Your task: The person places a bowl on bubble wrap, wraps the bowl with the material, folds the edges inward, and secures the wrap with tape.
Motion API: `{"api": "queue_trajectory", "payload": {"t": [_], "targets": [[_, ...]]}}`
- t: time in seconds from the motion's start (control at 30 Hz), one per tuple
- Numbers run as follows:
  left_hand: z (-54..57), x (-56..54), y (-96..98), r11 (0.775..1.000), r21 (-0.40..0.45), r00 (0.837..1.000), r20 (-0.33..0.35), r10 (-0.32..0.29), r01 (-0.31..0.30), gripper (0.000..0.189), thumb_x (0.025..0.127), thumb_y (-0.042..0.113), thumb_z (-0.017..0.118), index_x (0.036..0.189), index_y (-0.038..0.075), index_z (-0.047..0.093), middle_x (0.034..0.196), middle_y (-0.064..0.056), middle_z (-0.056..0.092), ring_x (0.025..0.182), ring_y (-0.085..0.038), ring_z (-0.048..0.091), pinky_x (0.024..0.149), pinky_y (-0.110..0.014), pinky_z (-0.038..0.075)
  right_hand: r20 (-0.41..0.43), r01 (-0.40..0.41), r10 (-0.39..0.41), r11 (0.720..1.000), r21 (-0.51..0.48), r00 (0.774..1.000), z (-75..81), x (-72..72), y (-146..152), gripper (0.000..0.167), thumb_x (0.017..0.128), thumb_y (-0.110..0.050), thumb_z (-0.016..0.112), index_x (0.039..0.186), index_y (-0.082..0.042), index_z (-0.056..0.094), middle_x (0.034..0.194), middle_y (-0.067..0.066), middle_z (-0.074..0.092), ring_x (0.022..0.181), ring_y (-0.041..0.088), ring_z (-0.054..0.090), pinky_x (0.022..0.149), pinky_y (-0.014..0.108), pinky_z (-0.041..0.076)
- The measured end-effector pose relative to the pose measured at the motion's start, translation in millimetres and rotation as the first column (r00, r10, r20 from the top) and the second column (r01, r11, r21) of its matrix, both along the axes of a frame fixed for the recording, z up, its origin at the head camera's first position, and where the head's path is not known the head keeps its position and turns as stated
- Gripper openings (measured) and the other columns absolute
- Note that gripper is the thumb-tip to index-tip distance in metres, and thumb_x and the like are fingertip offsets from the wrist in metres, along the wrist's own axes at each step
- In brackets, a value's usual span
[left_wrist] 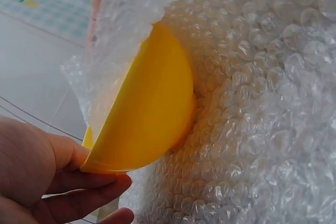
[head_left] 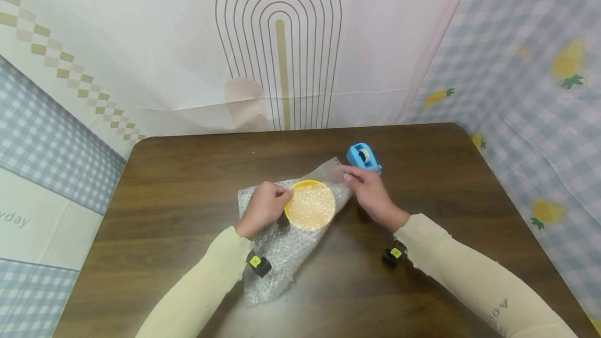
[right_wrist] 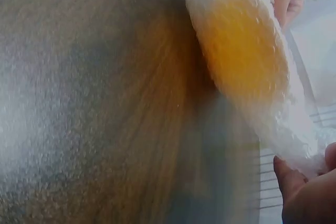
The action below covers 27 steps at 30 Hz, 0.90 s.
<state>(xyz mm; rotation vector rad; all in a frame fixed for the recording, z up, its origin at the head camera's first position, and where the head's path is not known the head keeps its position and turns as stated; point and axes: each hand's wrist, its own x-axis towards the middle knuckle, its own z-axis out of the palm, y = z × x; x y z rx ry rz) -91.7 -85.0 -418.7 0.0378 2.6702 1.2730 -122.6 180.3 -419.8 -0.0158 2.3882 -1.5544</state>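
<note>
Yellow bowl (left_wrist: 149, 103): on the worktop (head_left: 188, 176), standing on bubble wrap (head_left: 281, 257), with a flap of the same sheet drawn over its mouth; a strip of yellow rim shows bare at the left and far side.
Left hand (head_left: 265, 207): pinches the bowl's rim between thumb and fingers, at the bowl's left side.
Right hand (head_left: 372, 194): pinches the far right corner of the bubble wrap between thumb and fingers, holding it out to the right of the bowl.
Bubble wrap: spread beneath and over the bowl, its long loose part running towards the person, beside the left wrist.
Seen through the wrap: the right wrist view is blurred, but the orange-yellow patch there looks like the bowl's side behind the bubbles.
Tape dispenser (head_left: 370, 163): blue, with a roll of tape in it, just beyond the right hand.
Sleeves (head_left: 206, 270): pale, one on each forearm.
</note>
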Motion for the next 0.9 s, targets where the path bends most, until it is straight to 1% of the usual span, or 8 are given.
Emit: {"api": "queue_trajectory", "payload": {"t": [0.13,0.33,0.4,0.5,0.57,0.67,0.8,0.9], "targets": [[0.6,-0.3,1.7,1.000,-0.017,1.000,0.000,0.001,-0.001,0.052,0.102,0.021,0.062,0.051,0.014,0.052,0.050,0.006,0.035,0.051,-0.010,0.034,0.052,-0.024,0.029,-0.058,-0.020,0.020,1.000,0.003,0.998,5.1,5.8,-5,0.037,0.110,-0.021,0.052,0.145,-0.016,0.062,0.154,0.008,0.059,0.146,0.031,0.051,0.117,0.054,0.046],[0.4,-0.5,4.1,1.000,-0.027,1.000,-0.006,-0.003,0.002,0.052,0.102,0.019,0.060,0.051,0.014,0.052,0.050,0.007,0.036,0.051,-0.010,0.034,0.051,-0.024,0.028,-0.128,-0.050,0.049,0.999,-0.004,0.991,10.4,18.5,-16,0.036,0.109,-0.020,0.054,0.143,-0.015,0.063,0.151,0.008,0.062,0.141,0.028,0.057,0.112,0.050,0.051],[-0.2,-0.5,4.8,0.999,-0.034,1.000,-0.011,-0.003,0.002,0.053,0.102,0.019,0.060,0.050,0.014,0.050,0.050,0.007,0.035,0.050,-0.010,0.034,0.050,-0.024,0.027,-0.160,-0.073,0.069,0.997,-0.015,0.985,11.7,24.4,-21,0.035,0.109,-0.019,0.054,0.143,-0.015,0.064,0.149,0.007,0.063,0.139,0.028,0.060,0.110,0.048,0.052],[-1.4,-0.4,5.4,0.999,-0.045,1.000,-0.018,-0.006,0.005,0.053,0.102,0.019,0.060,0.050,0.014,0.051,0.049,0.007,0.035,0.049,-0.009,0.034,0.050,-0.024,0.027,-0.229,-0.124,0.119,0.992,-0.008,0.966,12.1,32.9,-28,0.035,0.109,-0.014,0.054,0.142,-0.014,0.065,0.148,0.007,0.064,0.137,0.027,0.062,0.108,0.047,0.054],[-1.8,0.0,5.6,0.999,-0.048,1.000,-0.023,-0.008,0.007,0.052,0.102,0.019,0.061,0.051,0.014,0.053,0.049,0.007,0.036,0.049,-0.009,0.035,0.050,-0.024,0.027,-0.273,-0.158,0.160,0.987,0.029,0.949,11.1,38.0,-31,0.035,0.108,-0.011,0.054,0.142,-0.014,0.066,0.148,0.009,0.063,0.136,0.026,0.062,0.108,0.047,0.054],[-2.6,0.7,5.7,0.999,-0.050,0.999,-0.039,-0.014,0.012,0.052,0.102,0.019,0.062,0.050,0.014,0.053,0.048,0.008,0.036,0.048,-0.009,0.035,0.049,-0.024,0.027,-0.341,-0.199,0.227,0.973,0.114,0.912,7.8,43.0,-34,0.037,0.106,-0.005,0.056,0.142,-0.013,0.066,0.149,0.012,0.061,0.139,0.026,0.060,0.111,0.045,0.050],[-3.4,1.2,6.0,0.999,-0.052,0.998,-0.063,-0.018,0.015,0.055,0.101,0.020,0.062,0.048,0.016,0.049,0.046,0.009,0.035,0.047,-0.008,0.034,0.047,-0.023,0.026,-0.423,-0.238,0.317,0.944,0.229,0.849,3.8,47.2,-35,0.039,0.104,-0.002,0.058,0.142,-0.010,0.065,0.148,0.012,0.062,0.141,0.027,0.057,0.115,0.043,0.044],[-3.5,1.2,6.7,0.998,-0.059,0.997,-0.080,-0.019,0.014,0.055,0.101,0.019,0.063,0.047,0.016,0.049,0.046,0.009,0.035,0.047,-0.008,0.035,0.048,-0.023,0.026,-0.463,-0.263,0.393,0.910,0.320,0.794,0.7,49.5,-34,0.041,0.104,-0.004,0.060,0.144,-0.009,0.062,0.149,0.010,0.061,0.143,0.027,0.055,0.118,0.045,0.041]]}}
